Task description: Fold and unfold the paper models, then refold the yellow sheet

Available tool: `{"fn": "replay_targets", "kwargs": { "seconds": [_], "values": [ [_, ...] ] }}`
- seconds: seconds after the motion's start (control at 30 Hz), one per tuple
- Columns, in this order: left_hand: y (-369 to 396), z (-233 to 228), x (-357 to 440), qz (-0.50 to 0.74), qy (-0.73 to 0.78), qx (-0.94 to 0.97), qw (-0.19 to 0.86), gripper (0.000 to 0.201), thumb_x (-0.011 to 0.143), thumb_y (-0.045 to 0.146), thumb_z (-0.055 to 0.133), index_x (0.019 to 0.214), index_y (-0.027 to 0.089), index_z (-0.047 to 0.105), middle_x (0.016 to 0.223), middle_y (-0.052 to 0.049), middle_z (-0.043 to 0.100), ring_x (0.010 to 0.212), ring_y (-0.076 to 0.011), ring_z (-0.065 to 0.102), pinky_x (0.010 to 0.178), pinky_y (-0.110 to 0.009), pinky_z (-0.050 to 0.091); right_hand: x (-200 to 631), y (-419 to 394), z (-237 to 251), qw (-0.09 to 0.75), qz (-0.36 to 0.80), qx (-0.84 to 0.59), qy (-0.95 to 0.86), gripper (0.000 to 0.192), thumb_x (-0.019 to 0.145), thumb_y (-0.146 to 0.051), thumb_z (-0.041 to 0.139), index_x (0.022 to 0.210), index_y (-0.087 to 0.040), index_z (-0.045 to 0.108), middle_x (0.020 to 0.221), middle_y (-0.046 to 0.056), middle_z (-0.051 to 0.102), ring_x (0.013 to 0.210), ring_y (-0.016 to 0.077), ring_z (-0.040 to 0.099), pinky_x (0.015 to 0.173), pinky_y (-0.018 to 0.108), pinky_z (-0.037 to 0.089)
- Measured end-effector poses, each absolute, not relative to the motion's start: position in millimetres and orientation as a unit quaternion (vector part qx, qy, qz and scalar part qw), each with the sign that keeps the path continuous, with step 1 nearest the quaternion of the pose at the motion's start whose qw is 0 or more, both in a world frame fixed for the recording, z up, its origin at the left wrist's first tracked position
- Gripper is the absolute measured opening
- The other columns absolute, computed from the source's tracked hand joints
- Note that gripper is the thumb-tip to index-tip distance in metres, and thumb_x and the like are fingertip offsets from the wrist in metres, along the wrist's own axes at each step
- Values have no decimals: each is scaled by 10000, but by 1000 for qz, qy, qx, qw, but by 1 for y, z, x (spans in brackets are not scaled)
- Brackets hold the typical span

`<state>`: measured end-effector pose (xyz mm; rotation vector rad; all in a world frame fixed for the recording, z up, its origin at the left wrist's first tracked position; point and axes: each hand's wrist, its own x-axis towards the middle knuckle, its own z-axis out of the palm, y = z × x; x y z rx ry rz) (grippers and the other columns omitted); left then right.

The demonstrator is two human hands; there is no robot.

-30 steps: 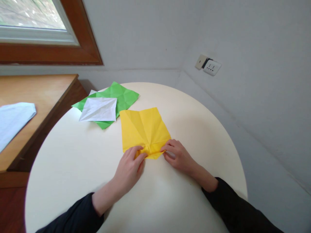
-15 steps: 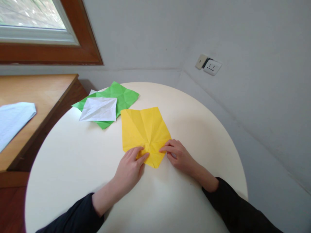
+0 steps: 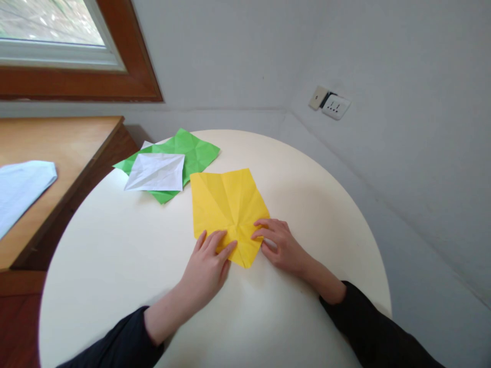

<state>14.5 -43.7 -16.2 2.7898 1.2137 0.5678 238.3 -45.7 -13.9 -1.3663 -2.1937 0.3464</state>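
A creased sheet of yellow paper [image 3: 226,199] lies on the white round table, its lower end narrowing to a blunt point toward me. My left hand [image 3: 205,263] grips its lower left edge, fingers on top and the thumb near the middle creases. At the lower right edge, my right hand [image 3: 282,245] holds the sheet with bent fingers on top and the thumb by the border. Folds run outward from a spot between both hands. Parts of the paper's lower edges are hidden under my fingers.
Green creased paper [image 3: 195,153] lies behind and left of the yellow sheet, with a white folded paper [image 3: 157,173] on it. The round table [image 3: 307,194] reaches close to the walls. A wooden desk [image 3: 80,140] with a pale blue item [image 3: 25,189] stands to the left.
The fingers of my right hand have spread slightly over the paper's edge, and those of my left hand have shifted a little. The yellow sheet stays almost in place.
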Motion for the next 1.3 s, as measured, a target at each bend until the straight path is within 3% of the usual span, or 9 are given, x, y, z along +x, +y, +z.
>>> {"fn": "replay_targets", "kwargs": {
  "seconds": [0.17,0.47,0.63,1.13,1.3],
  "values": [
    [-44,-18,15,177,399,899,23,366,787,108,489,1116,181,631,1155,-159,577,1107,-290,530,958,-548,404,237,-46,-11,236,145,-511,-814,216,737,-147,563,940,-215,589,1156,98,598,1084,236,536,911,425,325],
    [-40,-18,13,186,395,898,51,373,791,100,468,1121,189,619,1169,-155,576,1133,-285,522,980,-553,379,236,-47,-9,194,106,-515,-828,355,766,-194,553,1121,-208,568,1241,134,563,1141,257,519,937,435,319],
    [-40,-15,14,173,385,904,76,352,811,118,438,1128,167,585,1315,-173,487,1250,-291,427,1031,-566,309,235,-48,-10,178,88,-510,-837,371,804,-203,529,1174,-210,545,1290,137,534,1192,250,484,979,451,285],
    [-42,-16,15,144,392,908,42,415,815,138,449,1218,197,532,1320,-177,497,1245,-298,440,1011,-557,318,234,-50,-8,175,63,-526,-830,373,786,-195,565,1158,-219,562,1152,112,606,1041,252,544,944,461,263],
    [-40,-14,16,155,396,904,35,410,813,159,443,1215,162,522,1277,-138,551,1174,-276,504,998,-495,356,234,-49,-9,175,59,-529,-828,380,774,-207,589,1154,-214,570,1098,118,607,1010,257,533,909,450,287]
  ]
}}
